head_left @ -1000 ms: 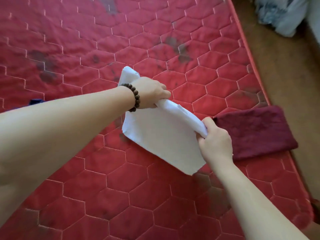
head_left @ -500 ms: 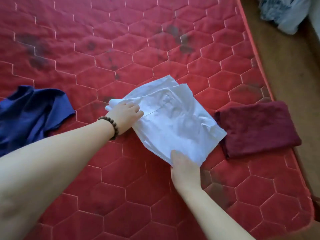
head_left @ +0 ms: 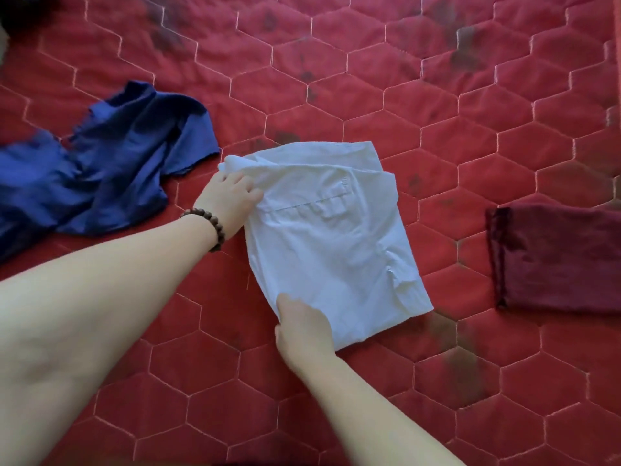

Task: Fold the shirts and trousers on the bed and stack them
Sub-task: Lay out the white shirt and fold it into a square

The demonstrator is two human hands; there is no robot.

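Counting three garments (head_left: 329,237), two hands (head_left: 228,203)

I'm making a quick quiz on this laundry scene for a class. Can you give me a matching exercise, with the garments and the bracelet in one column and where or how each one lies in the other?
Column 1
1. white garment
2. blue garment
3. dark red garment
4. beaded bracelet

Column 2
A. folded, at the right edge of the view
B. on the left wrist
C. loose and crumpled, at the left on the mattress
D. folded, in the middle, held at its edges by the left hand and the right hand

Pairs: 1-D, 2-C, 3-A, 4-B
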